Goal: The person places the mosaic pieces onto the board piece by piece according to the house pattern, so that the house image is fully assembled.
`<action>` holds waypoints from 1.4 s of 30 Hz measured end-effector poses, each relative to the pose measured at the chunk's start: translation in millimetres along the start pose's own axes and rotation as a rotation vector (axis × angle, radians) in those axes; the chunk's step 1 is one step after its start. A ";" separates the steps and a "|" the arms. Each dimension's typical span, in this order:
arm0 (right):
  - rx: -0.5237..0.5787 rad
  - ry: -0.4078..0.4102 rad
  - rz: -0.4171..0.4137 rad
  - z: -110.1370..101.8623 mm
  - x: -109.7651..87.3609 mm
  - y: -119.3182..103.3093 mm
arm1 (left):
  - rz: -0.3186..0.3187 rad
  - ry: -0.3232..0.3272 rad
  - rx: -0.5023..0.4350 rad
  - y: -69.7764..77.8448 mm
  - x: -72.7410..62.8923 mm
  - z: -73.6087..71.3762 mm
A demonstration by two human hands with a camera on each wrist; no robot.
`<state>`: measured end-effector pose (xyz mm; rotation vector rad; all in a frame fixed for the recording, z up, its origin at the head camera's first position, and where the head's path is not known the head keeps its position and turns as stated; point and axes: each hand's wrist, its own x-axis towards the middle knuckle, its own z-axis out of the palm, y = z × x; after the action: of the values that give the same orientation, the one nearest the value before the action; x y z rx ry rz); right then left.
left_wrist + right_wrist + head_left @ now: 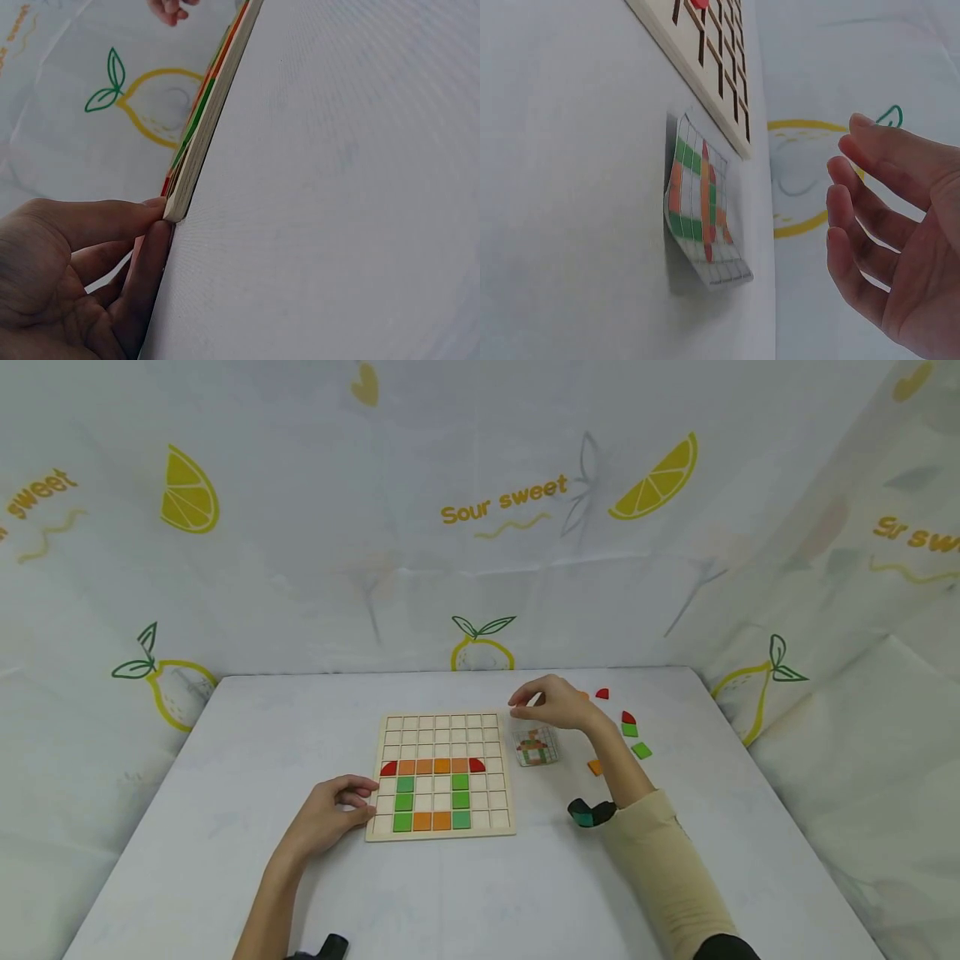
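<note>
A wooden grid board (491,838) lies on the table, with green and orange squares and red quarter-rounds in some cells. My left hand (337,810) touches its left edge; in the left wrist view the thumb (112,221) meets the board's corner. Just past the board's upper right corner hovers my right hand (553,702), thumb and forefinger tips close together. Whether a small piece is between them is hidden. Below it stands a pattern card (535,747), tilted and curved in the right wrist view, printed with a coloured grid picture.
Loose pieces lie right of the card: a red quarter-round (602,693), a green square (641,750) and an orange square (596,767), among others. My right forearm (622,768) passes over that side. A white printed cloth backdrop (480,577) rises behind the table.
</note>
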<state>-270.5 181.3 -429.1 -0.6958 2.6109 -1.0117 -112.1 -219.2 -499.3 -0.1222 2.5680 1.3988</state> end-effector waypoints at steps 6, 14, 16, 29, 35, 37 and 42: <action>0.016 0.044 0.040 -13.2 -21.2 18.0 | -0.007 0.004 0.004 0.3 0.1 0.3; 0.005 0.104 0.103 -28.1 -50.8 40.9 | -0.006 0.007 0.007 0.5 0.3 1.2; 0.004 0.117 0.114 -31.4 -58.3 48.5 | -0.003 0.009 0.010 0.0 0.6 1.6; 0.000 0.151 0.228 -44.7 -102.0 90.7 | -0.011 0.015 0.016 0.2 0.2 1.9; 0.009 0.142 0.248 -44.4 -115.3 100.0 | -0.009 0.015 0.019 0.0 0.6 2.3; 0.006 0.144 0.242 -44.4 -118.6 102.4 | -0.007 0.015 0.018 0.0 0.7 2.3; -0.027 0.159 0.238 -45.9 -125.2 110.1 | -0.009 0.015 0.020 0.6 0.2 1.9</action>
<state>-219.3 342.9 -463.4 -0.3094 2.7636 -0.9969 -112.0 -217.3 -499.9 -0.1418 2.5899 1.3731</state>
